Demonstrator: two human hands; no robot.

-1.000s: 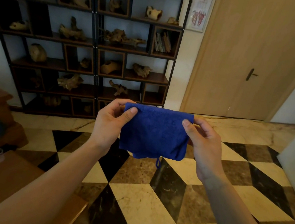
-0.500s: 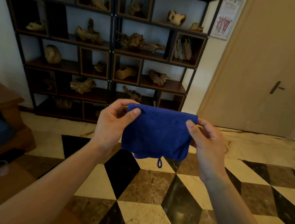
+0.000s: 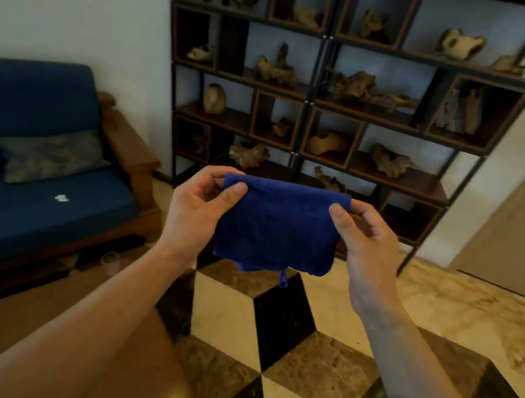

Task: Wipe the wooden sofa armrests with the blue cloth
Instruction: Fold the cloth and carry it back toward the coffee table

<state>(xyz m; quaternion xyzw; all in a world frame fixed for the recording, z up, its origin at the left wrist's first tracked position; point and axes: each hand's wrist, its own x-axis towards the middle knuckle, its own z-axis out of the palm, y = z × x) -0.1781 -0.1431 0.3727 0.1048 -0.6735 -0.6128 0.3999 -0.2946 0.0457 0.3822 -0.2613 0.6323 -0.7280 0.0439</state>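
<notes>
Now both hands (image 3: 198, 212) pinch blue cloth (image 3: 279, 227) top edge.

Dim indoor light, soft motion blur

Glare spots on the floor (image 3: 307, 397) at lower centre; shelves (image 3: 325, 87) shadowed; wide-angle bending toward the frame edges.

Two hands (image 3: 197, 208), one blue cloth (image 3: 279, 226), one sofa (image 3: 29, 194), perhaps two cushions (image 3: 50, 153).

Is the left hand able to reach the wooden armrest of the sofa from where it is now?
Probably not yet: the left hand pinches the blue cloth in mid-air, apart from the armrest. Nothing blocks the way; stepping closer should do.
</notes>
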